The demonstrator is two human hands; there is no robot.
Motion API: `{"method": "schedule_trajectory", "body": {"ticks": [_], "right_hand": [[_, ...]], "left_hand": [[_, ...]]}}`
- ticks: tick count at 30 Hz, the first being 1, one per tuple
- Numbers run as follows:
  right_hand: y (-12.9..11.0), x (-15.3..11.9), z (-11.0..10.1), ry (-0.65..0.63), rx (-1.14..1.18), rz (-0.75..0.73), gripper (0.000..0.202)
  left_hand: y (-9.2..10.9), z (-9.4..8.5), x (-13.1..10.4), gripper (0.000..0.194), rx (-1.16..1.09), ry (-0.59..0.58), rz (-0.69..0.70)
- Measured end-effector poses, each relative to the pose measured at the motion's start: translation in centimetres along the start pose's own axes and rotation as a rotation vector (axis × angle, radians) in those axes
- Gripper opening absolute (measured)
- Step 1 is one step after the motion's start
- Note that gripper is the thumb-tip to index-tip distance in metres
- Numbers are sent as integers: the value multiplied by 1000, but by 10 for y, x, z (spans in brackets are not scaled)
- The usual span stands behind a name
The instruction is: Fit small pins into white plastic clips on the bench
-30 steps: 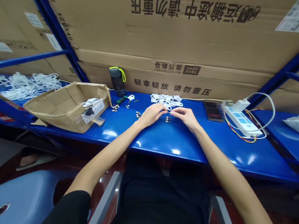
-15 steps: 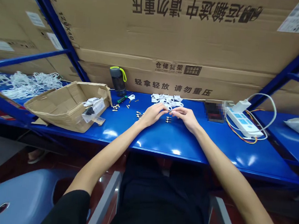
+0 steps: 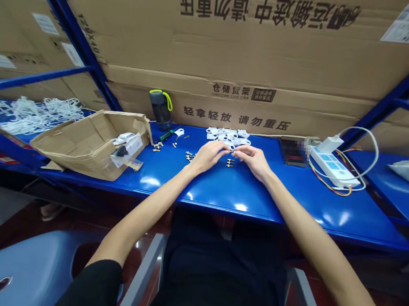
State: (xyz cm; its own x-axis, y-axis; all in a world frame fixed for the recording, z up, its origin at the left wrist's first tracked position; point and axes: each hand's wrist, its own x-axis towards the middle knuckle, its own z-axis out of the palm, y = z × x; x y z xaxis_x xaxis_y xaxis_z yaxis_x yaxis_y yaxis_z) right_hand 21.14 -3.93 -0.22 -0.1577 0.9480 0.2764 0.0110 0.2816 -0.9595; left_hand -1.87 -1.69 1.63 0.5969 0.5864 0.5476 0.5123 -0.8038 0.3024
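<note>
My left hand (image 3: 210, 156) and my right hand (image 3: 254, 161) meet fingertip to fingertip above the blue table (image 3: 201, 186). Both are closed in a pinch, and what lies between the fingers is too small to make out. Just behind the fingertips is a pile of white plastic parts (image 3: 228, 135). Several small metal pieces (image 3: 230, 163) lie in a short column between my hands. More small brass-coloured pieces (image 3: 189, 157) rest beside my left hand, partly hidden by it.
An open cardboard box (image 3: 80, 152) stands on the left, near a dark bottle (image 3: 160, 110), a green screwdriver (image 3: 167, 135) and white cords (image 3: 44, 114). At the right are a blurred dark object (image 3: 294, 151) and a white power strip (image 3: 334, 167) with cables.
Both hands stay almost in place, fingertips still together. The view has shifted very slightly.
</note>
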Motion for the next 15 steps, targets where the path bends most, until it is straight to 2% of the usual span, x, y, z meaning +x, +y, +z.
{"method": "schedule_trajectory", "body": {"ticks": [9, 15], "right_hand": [[-1, -2, 3, 36, -45, 34, 43], [-2, -3, 3, 4, -18, 57, 47]], "left_hand": [[-1, 6, 0, 27, 8, 8, -50], [0, 3, 0, 27, -45, 25, -45]]}}
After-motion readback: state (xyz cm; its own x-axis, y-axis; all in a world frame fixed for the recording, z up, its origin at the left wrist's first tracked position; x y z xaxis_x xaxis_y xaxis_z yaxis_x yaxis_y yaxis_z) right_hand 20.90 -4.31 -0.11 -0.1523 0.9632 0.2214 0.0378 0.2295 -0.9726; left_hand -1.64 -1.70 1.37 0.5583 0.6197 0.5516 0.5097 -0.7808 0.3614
